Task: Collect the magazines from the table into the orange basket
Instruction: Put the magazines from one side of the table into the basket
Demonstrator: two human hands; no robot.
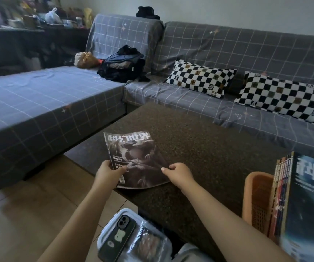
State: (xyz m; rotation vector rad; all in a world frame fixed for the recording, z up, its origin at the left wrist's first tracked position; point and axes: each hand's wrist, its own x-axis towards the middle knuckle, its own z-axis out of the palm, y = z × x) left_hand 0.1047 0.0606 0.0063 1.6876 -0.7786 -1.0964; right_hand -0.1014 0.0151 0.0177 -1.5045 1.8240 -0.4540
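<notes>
A dark-covered magazine lies at the near left edge of the speckled brown table, its near end curling up off the surface. My left hand grips its near left corner. My right hand pinches its near right edge. The orange basket stands on the table at the right, and several magazines stand upright in it, spines toward me.
A grey checked sofa wraps around the table's far and left sides, with two checkered pillows and a pile of dark clothes. Below me a white container holds a phone and a plastic bag.
</notes>
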